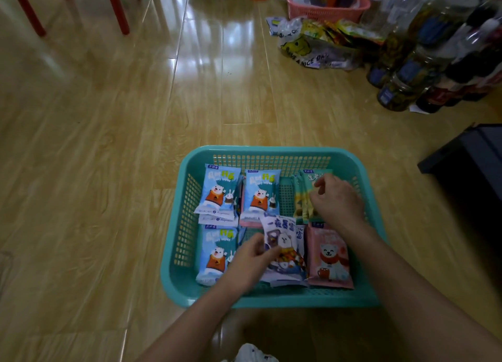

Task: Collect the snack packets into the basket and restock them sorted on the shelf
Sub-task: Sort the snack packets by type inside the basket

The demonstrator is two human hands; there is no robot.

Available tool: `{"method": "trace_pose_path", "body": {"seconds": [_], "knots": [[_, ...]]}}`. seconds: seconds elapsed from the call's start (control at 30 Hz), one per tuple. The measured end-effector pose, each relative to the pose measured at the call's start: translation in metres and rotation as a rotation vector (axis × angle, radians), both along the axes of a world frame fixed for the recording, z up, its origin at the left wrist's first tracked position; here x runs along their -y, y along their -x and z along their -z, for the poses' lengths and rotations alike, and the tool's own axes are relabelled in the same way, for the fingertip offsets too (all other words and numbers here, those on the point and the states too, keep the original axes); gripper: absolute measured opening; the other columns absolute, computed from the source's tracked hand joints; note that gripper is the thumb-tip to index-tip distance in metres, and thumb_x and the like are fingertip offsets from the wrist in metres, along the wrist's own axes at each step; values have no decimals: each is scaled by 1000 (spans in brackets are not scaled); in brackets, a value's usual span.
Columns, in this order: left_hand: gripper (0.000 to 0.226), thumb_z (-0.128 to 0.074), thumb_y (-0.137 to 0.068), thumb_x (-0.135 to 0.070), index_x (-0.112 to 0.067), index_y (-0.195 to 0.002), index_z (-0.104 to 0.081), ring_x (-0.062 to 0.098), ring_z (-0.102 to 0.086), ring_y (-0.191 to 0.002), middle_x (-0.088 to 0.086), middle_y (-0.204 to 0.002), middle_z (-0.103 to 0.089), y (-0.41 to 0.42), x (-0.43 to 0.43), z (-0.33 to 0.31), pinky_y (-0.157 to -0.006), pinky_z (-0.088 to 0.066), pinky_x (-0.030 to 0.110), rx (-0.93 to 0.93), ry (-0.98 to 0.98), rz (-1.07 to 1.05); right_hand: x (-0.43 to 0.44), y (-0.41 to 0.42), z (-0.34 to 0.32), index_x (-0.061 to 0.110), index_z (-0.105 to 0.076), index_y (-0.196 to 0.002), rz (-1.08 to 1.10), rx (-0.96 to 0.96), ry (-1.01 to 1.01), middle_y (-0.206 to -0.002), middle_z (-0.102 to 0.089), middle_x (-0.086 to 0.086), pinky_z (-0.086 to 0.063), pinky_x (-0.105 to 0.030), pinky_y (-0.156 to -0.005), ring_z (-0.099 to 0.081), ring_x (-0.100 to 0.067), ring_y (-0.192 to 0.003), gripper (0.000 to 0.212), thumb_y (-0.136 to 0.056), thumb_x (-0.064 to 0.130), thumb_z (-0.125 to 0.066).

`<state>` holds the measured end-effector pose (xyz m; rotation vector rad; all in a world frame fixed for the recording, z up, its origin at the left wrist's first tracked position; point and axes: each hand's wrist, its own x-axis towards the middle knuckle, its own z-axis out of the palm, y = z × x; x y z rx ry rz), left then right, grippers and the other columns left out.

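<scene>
white shoe [252,354] right at the bottom edge, six o'clock, and both my forearms reach out over it to the teal basket [271,298] on the wooden floor [108,144]. left grip [248,257] is in the basket's near half, thumb and fingers clamped on the left edge of a white-and-purple packet [282,249]. that packet sits tilted, top leaning toward eleven o'clock, overlapping the packets around it.

right grip [338,200] is up in the basket's two o'clock corner. its fingers curl over the top of the green packets [300,198] bunched there, thumb on the near side, so it's pinched on that bunch, though it's a bit blurred.

blue bear packets [217,192] lie flat: two piles side by side by the far wall, from ten to twelve o'clock, and one more at eight o'clock, partly under my left wrist. a pink bear packet [330,255] lies flat at four o'clock, just beside the white-and-purple one.

beyond the basket, at one o'clock on the floor, is a clear plastic bag [304,49] stuffed with yellow packets. a pink basket [326,11] stands behind it, and there's a cluster of bottles [407,73] at two o'clock. red chair legs [116,11] at eleven o'clock. there's a dark boxy thing [467,158] at three o'clock, too dim to name.
</scene>
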<state>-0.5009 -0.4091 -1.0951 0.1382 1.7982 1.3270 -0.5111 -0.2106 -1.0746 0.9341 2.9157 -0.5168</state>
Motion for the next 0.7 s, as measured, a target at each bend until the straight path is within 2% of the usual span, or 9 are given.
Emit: {"method": "trace_pose_path", "body": {"seconds": [0.07,0.13,0.2,0.3,0.37,0.47,0.53,0.57,0.7], "knots": [[21,-54,-93,-18,-9,-113,-55,17,-65,-93,7,-106,-67,-7,-7,9,-83,-52,24,31,6,40,4,0,2,16,-57,-105,-16,-23,69,-103,-61,0,-49,-40,-85,-57,-19,-95,18,-91,26,-51],[18,-55,-93,-19,-9,-108,-56,4,-60,-77,4,-99,-66,-8,-13,11,-66,-48,8,-20,58,78,6,-1,5,16,-58,-101,-41,-28,116,-101,-62,0,-51,-42,-85,-58,-19,-94,14,-91,24,-52],[18,-58,-92,-21,-7,-103,-58,2,-54,-66,13,-101,-66,-6,-16,12,-54,-42,5,-128,144,108,7,-1,6,18,-59,-98,-61,-30,150,-99,-61,1,-52,-41,-86,-58,-17,-93,11,-91,24,-53],[29,-58,-91,-33,-6,-99,-62,12,-57,-66,14,-99,-68,-2,-19,11,-55,-45,10,-330,274,254,11,1,6,19,-61,-99,-81,-22,165,-99,-62,2,-52,-40,-85,-58,-16,-93,13,-91,24,-52],[38,-51,-89,-51,-13,-87,-59,15,-54,-65,6,-82,-65,0,-21,13,-59,-48,26,-537,486,460,16,2,5,20,-62,-98,-93,-21,169,-99,-63,2,-53,-41,-84,-59,-17,-93,14,-91,24,-52],[54,-40,-84,-68,-17,-67,-48,15,-48,-56,-1,-59,-47,6,-18,10,-55,-42,27,-777,722,614,23,5,3,19,-62,-99,-125,-10,168,-100,-63,2,-52,-39,-82,-59,-18,-93,16,-92,26,-49],[55,-40,-82,-71,-19,-71,-53,15,-53,-60,-1,-62,-54,11,-12,4,-62,-48,27,-843,686,525,28,7,3,16,-61,-101,-131,-11,198,-101,-63,0,-52,-38,-80,-59,-18,-91,20,-94,30,-48],[51,-42,-83,-69,-21,-77,-57,14,-56,-64,-2,-69,-59,16,-7,0,-66,-51,27,-857,622,404,30,9,4,15,-61,-102,-130,-19,225,-102,-63,-2,-52,-39,-81,-59,-18,-90,23,-94,33,-48],[22,-57,-88,-37,-16,-94,-52,19,-55,-81,1,-85,-56,53,17,-7,-66,-38,27,-957,458,-166,41,20,10,10,-50,-119,-139,41,261,-114,-56,-6,-49,-38,-83,-56,-22,-100,48,-91,49,-48]]}}
